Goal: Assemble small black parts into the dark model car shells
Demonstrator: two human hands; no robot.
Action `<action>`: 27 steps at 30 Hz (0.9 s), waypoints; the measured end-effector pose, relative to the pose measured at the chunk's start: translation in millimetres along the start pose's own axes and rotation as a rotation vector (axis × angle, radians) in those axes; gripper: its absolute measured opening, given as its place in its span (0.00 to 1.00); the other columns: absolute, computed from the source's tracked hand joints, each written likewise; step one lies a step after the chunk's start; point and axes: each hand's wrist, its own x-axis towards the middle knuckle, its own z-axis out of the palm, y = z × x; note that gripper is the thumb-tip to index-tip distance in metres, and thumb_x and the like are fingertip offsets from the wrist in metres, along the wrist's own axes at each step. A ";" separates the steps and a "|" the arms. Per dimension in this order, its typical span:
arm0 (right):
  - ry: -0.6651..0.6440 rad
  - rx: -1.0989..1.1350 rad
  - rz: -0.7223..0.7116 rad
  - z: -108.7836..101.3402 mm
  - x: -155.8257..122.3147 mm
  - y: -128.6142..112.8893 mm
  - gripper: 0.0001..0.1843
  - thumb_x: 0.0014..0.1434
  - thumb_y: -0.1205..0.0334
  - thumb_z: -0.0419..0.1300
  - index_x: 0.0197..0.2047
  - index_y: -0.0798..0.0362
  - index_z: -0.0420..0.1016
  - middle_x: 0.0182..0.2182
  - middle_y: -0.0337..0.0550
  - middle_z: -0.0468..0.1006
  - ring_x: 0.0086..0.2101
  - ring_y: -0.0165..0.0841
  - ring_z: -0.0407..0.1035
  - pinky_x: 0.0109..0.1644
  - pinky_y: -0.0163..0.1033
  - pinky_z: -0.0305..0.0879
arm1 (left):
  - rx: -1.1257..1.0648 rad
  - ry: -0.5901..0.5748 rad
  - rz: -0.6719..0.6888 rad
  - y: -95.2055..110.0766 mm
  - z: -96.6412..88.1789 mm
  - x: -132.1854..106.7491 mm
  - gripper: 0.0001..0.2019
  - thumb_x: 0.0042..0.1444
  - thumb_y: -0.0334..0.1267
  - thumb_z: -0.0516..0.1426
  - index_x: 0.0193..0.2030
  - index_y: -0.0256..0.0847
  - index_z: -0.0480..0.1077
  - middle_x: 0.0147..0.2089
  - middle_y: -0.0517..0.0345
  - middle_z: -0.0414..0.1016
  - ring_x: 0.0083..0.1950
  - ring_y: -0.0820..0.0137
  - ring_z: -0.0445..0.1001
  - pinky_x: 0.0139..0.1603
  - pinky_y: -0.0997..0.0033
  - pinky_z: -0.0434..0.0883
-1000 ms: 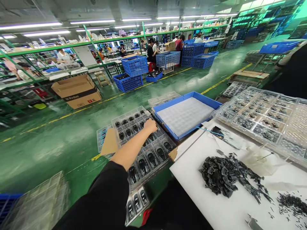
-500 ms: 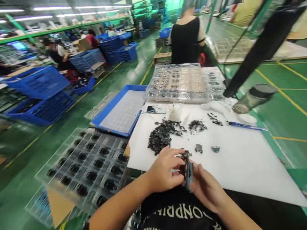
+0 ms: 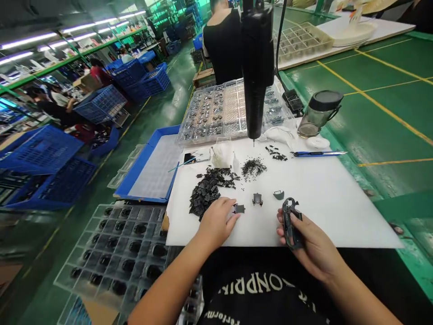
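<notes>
My right hand [image 3: 309,239] is closed around a black moulded plastic shell [image 3: 291,223] with a ring-shaped upper end, held tilted above the near side of the white work surface [image 3: 324,203]. To the left, the thumb and forefinger of my left hand [image 3: 218,221] pinch the left end of a small black plastic plate [image 3: 239,208] at the work surface. A similar clip-like plate [image 3: 257,199] lies between the hands. Beyond the shell sits a small dark curved piece [image 3: 278,194]. A heap of flat black parts [image 3: 204,192] rises just past my left hand.
A black electric screwdriver [image 3: 255,76] hangs over the far side of the surface. Tiny black pieces [image 3: 253,168], a blue pen-like tool [image 3: 320,154] and a lidded cup [image 3: 320,113] are spread there. Compartment trays [image 3: 118,243] and a blue bin [image 3: 122,192] stand left.
My hands have moved apart. The shell, held between both before, is now in my right hand alone, while my left is at a small plate farther left. The view has shifted.
</notes>
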 end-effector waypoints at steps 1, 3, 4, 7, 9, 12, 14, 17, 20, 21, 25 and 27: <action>-0.019 -0.016 0.003 -0.6 2.4 -0.5 0.12 0.55 0.56 0.69 0.41 0.53 0.79 0.37 0.42 0.76 0.29 0.30 0.70 0.28 0.31 0.71 | 0.049 -0.001 -0.002 -0.8 3.7 -0.4 0.15 0.60 0.37 0.56 0.54 0.38 0.68 0.50 0.44 0.74 0.50 0.58 0.74 0.51 0.56 0.74; -0.063 -0.045 0.005 -1.3 6.9 -0.7 0.11 0.59 0.56 0.66 0.42 0.53 0.78 0.41 0.45 0.77 0.31 0.31 0.71 0.29 0.31 0.70 | 0.104 -0.005 0.000 -0.4 11.6 -1.1 0.14 0.61 0.35 0.55 0.53 0.38 0.68 0.48 0.45 0.73 0.49 0.58 0.73 0.50 0.56 0.73; -0.082 -0.050 0.004 -1.3 9.0 -0.3 0.12 0.60 0.54 0.64 0.42 0.54 0.78 0.42 0.47 0.78 0.31 0.31 0.71 0.29 0.32 0.70 | 0.102 -0.002 -0.003 0.1 15.2 -1.4 0.13 0.61 0.34 0.55 0.52 0.38 0.69 0.48 0.46 0.73 0.49 0.59 0.73 0.50 0.57 0.73; -0.121 -0.001 0.015 0.0 13.8 2.9 0.19 0.63 0.47 0.58 0.42 0.55 0.78 0.41 0.50 0.79 0.31 0.34 0.71 0.31 0.35 0.70 | -0.048 0.015 -0.041 -0.4 22.0 -3.2 0.06 0.59 0.32 0.56 0.43 0.41 0.70 0.45 0.51 0.74 0.47 0.63 0.73 0.50 0.62 0.71; -0.130 0.059 0.026 2.5 15.5 5.3 0.22 0.65 0.45 0.55 0.44 0.55 0.77 0.39 0.50 0.79 0.29 0.35 0.71 0.32 0.38 0.70 | -0.188 0.010 -0.098 -2.3 23.2 -5.9 0.03 0.58 0.32 0.57 0.39 0.42 0.69 0.41 0.56 0.75 0.43 0.67 0.73 0.47 0.66 0.71; -0.127 0.141 0.059 9.1 15.4 6.7 0.22 0.65 0.46 0.53 0.50 0.53 0.76 0.36 0.48 0.78 0.31 0.37 0.72 0.39 0.42 0.72 | -0.372 0.053 -0.214 -5.1 21.7 -11.4 0.05 0.59 0.36 0.57 0.41 0.43 0.68 0.35 0.60 0.73 0.37 0.71 0.73 0.40 0.70 0.71; -0.127 0.202 0.104 14.6 13.8 5.5 0.21 0.66 0.47 0.53 0.52 0.53 0.75 0.35 0.47 0.78 0.33 0.38 0.74 0.43 0.43 0.73 | -0.502 0.072 -0.279 -5.8 18.9 -14.6 0.05 0.60 0.38 0.56 0.42 0.42 0.67 0.33 0.61 0.72 0.32 0.73 0.73 0.36 0.72 0.71; -0.155 0.295 0.183 22.4 10.8 2.1 0.22 0.67 0.50 0.52 0.54 0.55 0.74 0.35 0.47 0.78 0.34 0.36 0.74 0.43 0.40 0.73 | -0.656 0.035 -0.365 -5.0 12.6 -17.4 0.06 0.62 0.40 0.55 0.40 0.41 0.70 0.28 0.62 0.73 0.29 0.74 0.75 0.35 0.73 0.72; -0.202 0.371 0.248 28.2 8.6 -1.2 0.24 0.68 0.50 0.48 0.56 0.58 0.73 0.33 0.46 0.77 0.31 0.33 0.73 0.39 0.37 0.74 | -0.756 0.019 -0.454 -4.2 6.4 -20.0 0.12 0.58 0.43 0.60 0.45 0.39 0.73 0.30 0.58 0.78 0.33 0.70 0.78 0.41 0.69 0.75; -0.215 0.392 0.266 29.6 8.0 -2.1 0.25 0.69 0.50 0.47 0.56 0.58 0.72 0.33 0.46 0.77 0.30 0.32 0.73 0.38 0.36 0.74 | -0.798 0.007 -0.469 -4.3 4.9 -21.4 0.15 0.56 0.43 0.62 0.47 0.38 0.74 0.32 0.56 0.79 0.35 0.69 0.79 0.43 0.68 0.75; -0.261 0.451 0.314 34.9 4.2 -4.6 0.27 0.71 0.50 0.43 0.59 0.60 0.69 0.33 0.46 0.75 0.29 0.31 0.72 0.36 0.34 0.75 | -0.876 -0.036 -0.450 -7.4 2.5 -29.6 0.20 0.54 0.42 0.64 0.52 0.39 0.73 0.37 0.53 0.81 0.42 0.65 0.80 0.48 0.66 0.75; -0.280 0.458 0.328 37.7 1.4 -5.5 0.28 0.71 0.50 0.42 0.59 0.60 0.69 0.34 0.46 0.75 0.30 0.31 0.73 0.36 0.34 0.75 | -0.776 0.003 -0.402 -9.7 1.4 -33.0 0.14 0.58 0.42 0.61 0.49 0.40 0.76 0.34 0.54 0.80 0.38 0.68 0.79 0.45 0.67 0.75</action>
